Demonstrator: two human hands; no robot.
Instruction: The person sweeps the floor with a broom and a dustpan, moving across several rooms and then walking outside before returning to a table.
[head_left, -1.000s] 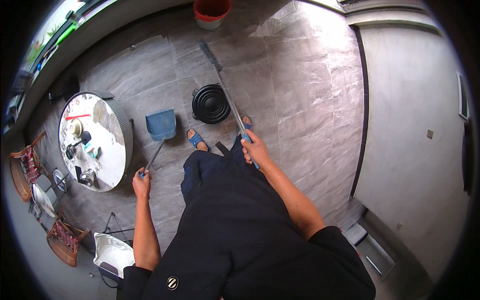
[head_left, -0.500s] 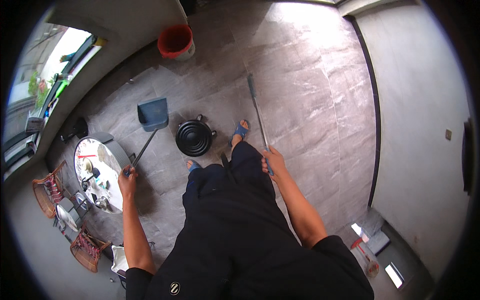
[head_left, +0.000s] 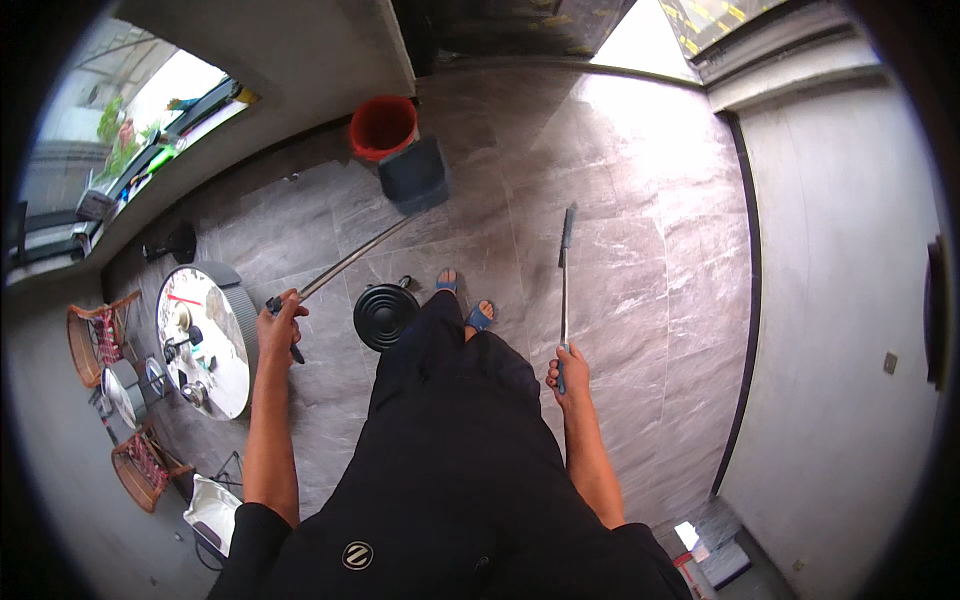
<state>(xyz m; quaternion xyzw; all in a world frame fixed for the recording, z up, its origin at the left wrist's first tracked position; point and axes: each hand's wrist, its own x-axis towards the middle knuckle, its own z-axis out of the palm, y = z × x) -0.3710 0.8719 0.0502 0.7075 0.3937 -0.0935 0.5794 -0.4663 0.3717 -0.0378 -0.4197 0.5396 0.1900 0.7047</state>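
Gripping is what both hands are doing right now: the fingers of the left hand [head_left: 281, 327] are wrapping around the handle of the long dustpan [head_left: 415, 178], and the fingers of the right hand [head_left: 569, 374] are curling snugly round the grip of a long-handled brush [head_left: 568, 235]. The brush is pointing up the frame, right of centre, and I'm not able to tell if its head is touching the floor. The pan is sitting upper centre, a bit blurry, and it's overlapping the lower right edge of the red-lined bucket [head_left: 384, 125]; whether they're actually touching, I'm not seeing clearly. My guess is we're looking at the dustpan-over-to-the-bucket step, with the brush just waiting its turn. Judging from that, the next move is calling for a firm left wrist and the pan lining up over the rim before any tipping. Further out, a black round stool [head_left: 386, 316] is standing left of centre and a cluttered round table [head_left: 234, 385] is filling the left side. For branding, only a round badge [head_left: 357, 556] is showing on the black shirt [head_left: 430, 490], bottom of frame; I'm not spotting any other readable lettering.
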